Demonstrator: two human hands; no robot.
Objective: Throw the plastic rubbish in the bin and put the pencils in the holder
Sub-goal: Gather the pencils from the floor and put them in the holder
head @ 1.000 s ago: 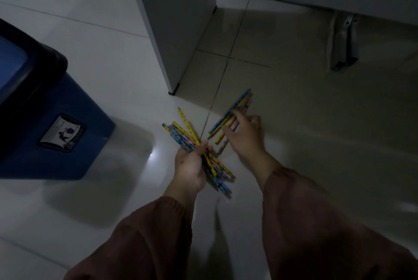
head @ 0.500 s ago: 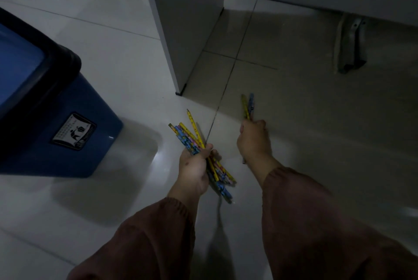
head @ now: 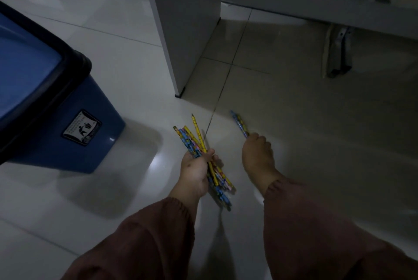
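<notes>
Yellow and blue pencils fill both hands, so the gathering part of the job looks nearly finished. The left hand (head: 196,170) is closed around a thick bundle of pencils (head: 203,155), which fans out above the fist and sticks out below it toward the sleeve. The right hand (head: 256,153) is closed on about 2 more pencils (head: 240,124), their tips pointing up and away over the pale tiled floor (head: 135,71). The 2 hands are apart, with a dark grout line running between them.

No loose pencil shows on the tiles that are in view, so I judge the pick-up done or close to it. What is left for the pencils is the holder, and no holder appears anywhere here. It is probably up on some surface outside the view.

The blue bin (head: 74,107) stands on the floor to the left, near the left hand but well clear of it. Its black rim and lid are cut off by the edge, so whether any plastic rubbish is inside cannot be told. No plastic rubbish is visible on the floor either, so that half of the task may be done, but I cannot confirm it.

The room is dim. The exact pencil count in the bundle is unreadable, the label on the bin is too small to read, and the grey furniture leg (head: 187,30) and frame beyond are only partly visible.
</notes>
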